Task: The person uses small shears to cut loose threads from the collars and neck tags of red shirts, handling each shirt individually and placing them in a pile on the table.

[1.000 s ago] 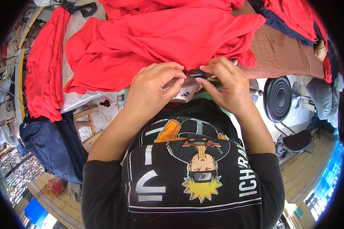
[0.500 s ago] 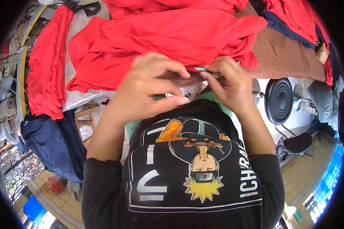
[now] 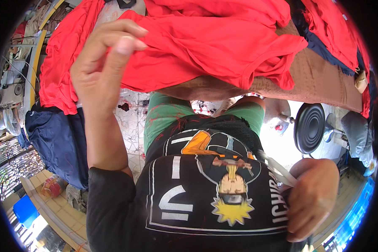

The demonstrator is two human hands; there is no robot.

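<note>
The person is standing right up against the surface (image 3: 323, 84), which is covered in a brown cloth and heaped with clothing. The left hand (image 3: 103, 63) is lifting up over the pile, fingers bent and drawn together at the tips, pinching the edge of the red garment (image 3: 214, 46) that is lying spread on top. That garment is draping across the middle of the heap, its hem hanging just over the near edge of the brown cloth.

The right hand (image 3: 313, 197) is hanging low at the person's hip, well apart from the pile, curled around a pale, thin tool (image 3: 279, 170) whose tip is poking out toward the black printed shirt (image 3: 214, 185); whether it is scissors or something else, I cannot tell.

More red cloth (image 3: 59, 63) is trailing off the left side of the surface, and a dark blue garment (image 3: 56, 143) is hanging below it. To the right, a round black stool seat (image 3: 308, 128) is standing near the surface's edge. Green trousers (image 3: 168, 115) are showing beneath the shirt.
</note>
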